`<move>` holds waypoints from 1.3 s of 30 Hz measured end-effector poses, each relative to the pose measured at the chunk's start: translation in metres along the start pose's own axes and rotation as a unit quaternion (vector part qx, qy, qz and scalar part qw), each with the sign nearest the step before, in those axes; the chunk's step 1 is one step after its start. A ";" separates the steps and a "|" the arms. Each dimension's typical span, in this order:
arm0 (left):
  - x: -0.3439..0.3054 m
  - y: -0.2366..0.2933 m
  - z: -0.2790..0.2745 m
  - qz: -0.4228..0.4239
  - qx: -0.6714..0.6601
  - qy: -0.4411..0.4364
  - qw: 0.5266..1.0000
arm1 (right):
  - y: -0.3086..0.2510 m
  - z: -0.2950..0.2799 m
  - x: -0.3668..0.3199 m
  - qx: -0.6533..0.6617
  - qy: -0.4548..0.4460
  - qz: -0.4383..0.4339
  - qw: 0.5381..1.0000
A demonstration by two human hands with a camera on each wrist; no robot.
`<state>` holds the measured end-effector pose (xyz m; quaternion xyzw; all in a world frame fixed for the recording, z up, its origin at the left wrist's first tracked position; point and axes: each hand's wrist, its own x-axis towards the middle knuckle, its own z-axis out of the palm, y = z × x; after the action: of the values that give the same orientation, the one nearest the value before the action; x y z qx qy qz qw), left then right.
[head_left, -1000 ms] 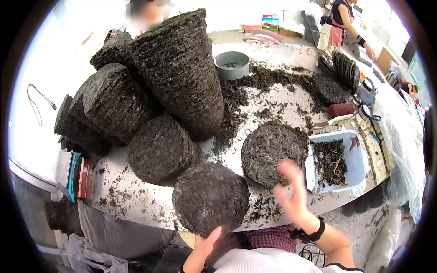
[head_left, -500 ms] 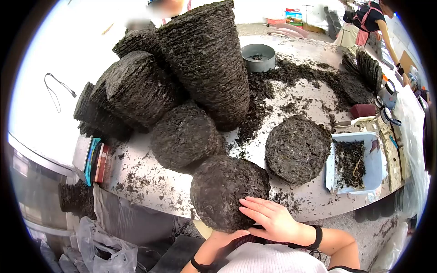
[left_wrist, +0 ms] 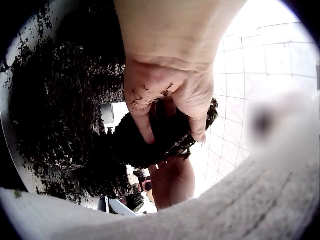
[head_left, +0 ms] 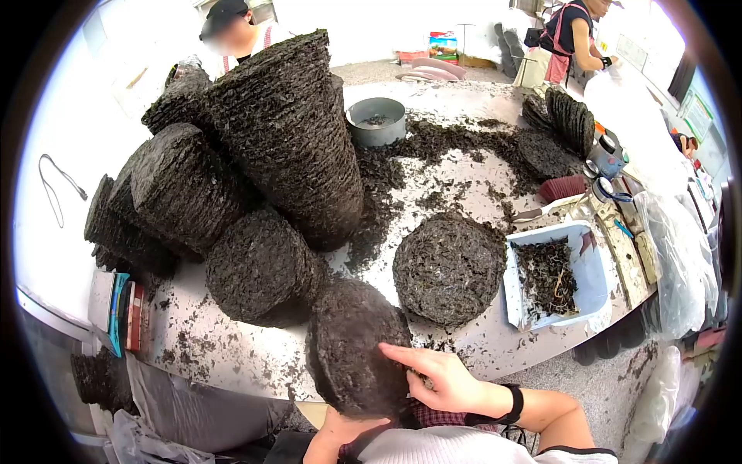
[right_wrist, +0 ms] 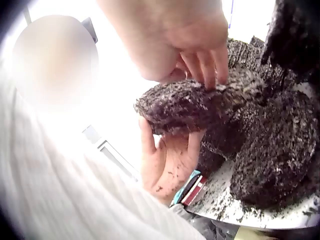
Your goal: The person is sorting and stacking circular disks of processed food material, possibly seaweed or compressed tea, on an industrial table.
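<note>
A thick round stack of dark, flaky sheets [head_left: 352, 352] is held above the near edge of the table, tilted toward the body. From below, the left hand [head_left: 344, 429] grips it; in the right wrist view that hand's [right_wrist: 170, 162] thumb and fingers spread around the underside of the stack [right_wrist: 175, 107]. The right hand [head_left: 444, 379] touches its upper face with an extended index finger, the other fingers bent. In the left wrist view the left hand [left_wrist: 167, 95] clasps the dark stack [left_wrist: 135, 145]. A second round stack [head_left: 450, 269] lies flat on the table to the right.
Tall dark stacks [head_left: 290, 131] lean together at the left. A blue bin [head_left: 595, 267] with dark scraps stands at the right, a grey round tin [head_left: 376, 133] at the back. Loose flakes cover parts of the table [head_left: 224, 348]. Two people stand beyond it.
The right hand came from over the flat stack to the held one; its fingers, laid flat half a second ago, now leave the index pointing. The held stack has tilted more upright.
</note>
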<state>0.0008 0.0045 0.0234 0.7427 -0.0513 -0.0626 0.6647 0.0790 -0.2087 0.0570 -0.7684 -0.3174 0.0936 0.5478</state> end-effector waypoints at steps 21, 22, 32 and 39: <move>0.082 0.009 0.029 -0.068 -0.295 0.192 0.934 | 0.100 -0.106 -0.033 -0.129 0.458 0.137 0.869; 0.103 -0.005 0.037 -0.038 -0.300 0.156 0.940 | 0.100 -0.110 -0.032 -0.101 0.454 0.128 0.876; 0.204 -0.030 0.083 -0.088 -0.184 0.208 0.956 | 0.142 -0.145 0.007 0.322 0.441 0.217 0.809; 0.191 -0.025 0.073 -0.042 -0.162 0.171 0.971 | 0.137 -0.150 0.015 0.240 0.406 0.121 0.873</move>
<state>0.1772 -0.0945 -0.0144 0.6260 0.1052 0.0296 0.7722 0.2173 -0.3443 -0.0066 -0.6157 0.0609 -0.0878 0.7807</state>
